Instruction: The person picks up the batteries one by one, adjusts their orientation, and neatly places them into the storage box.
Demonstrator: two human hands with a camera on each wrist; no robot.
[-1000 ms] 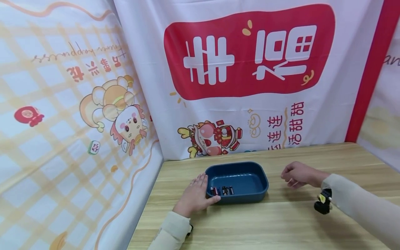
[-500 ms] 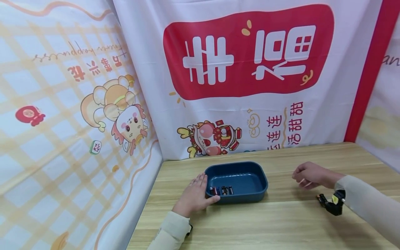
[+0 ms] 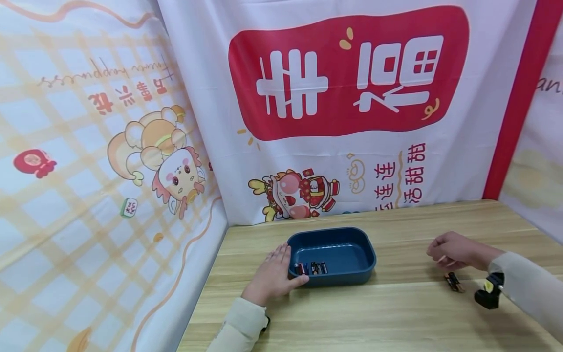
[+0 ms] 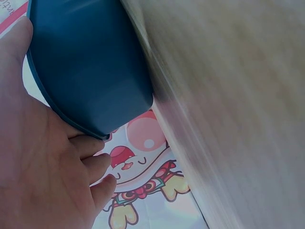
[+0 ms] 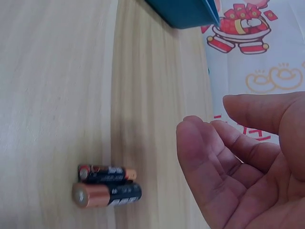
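Observation:
A dark blue rectangular box (image 3: 352, 279) sits on the wooden table, with several small batteries (image 3: 317, 268) lying in its near left part. My left hand (image 3: 274, 274) rests against the box's left end, fingers along the rim and thumb at the near corner. In the left wrist view the palm faces the box wall (image 4: 90, 62). My right hand (image 3: 455, 250) hovers over the table to the right of the box, fingers loosely bent and holding nothing. Just below it two batteries (image 5: 109, 193), black and copper, lie side by side, one thicker than the other.
The wooden table (image 3: 352, 318) ends at a printed white cloth (image 3: 211, 122) behind and at the left. A black wrist camera (image 3: 489, 291) hangs under the right sleeve, close to the tabletop.
My right hand has moved to the right, away from the box, and the two batteries on the table have come into view from behind the wrist camera. The left hand stays put.

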